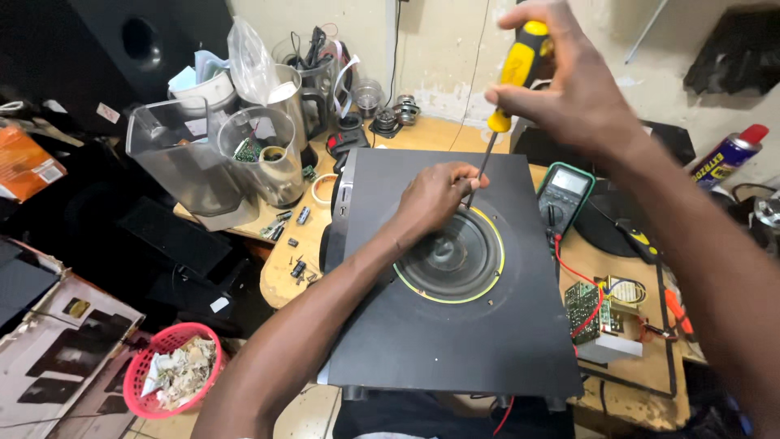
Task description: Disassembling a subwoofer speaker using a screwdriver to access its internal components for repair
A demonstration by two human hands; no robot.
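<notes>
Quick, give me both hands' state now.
Left hand: fingers pinched at the thin metal shaft's tip, on the round black speaker cone's rim.
Right hand: closed around the yellow-handled screwdriver.

1. A green multimeter (564, 195) lay on the bench (634, 398) — red lead trailing to a circuit board (587, 310).
2. Clear blender jugs (219, 158) stood crowded at the back left.
3. A pink basket (175, 370) of scraps sat on the floor.
4. A spray can (727, 154) lay far right.

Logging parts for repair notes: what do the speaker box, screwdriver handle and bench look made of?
Speaker box: likely laminated board, matte black, flat and grainless.
Screwdriver handle: yellow-and-black plastic or rubber, slight sheen; its shaft is dark metal.
Bench: bare light wood, worn and stained.
</notes>
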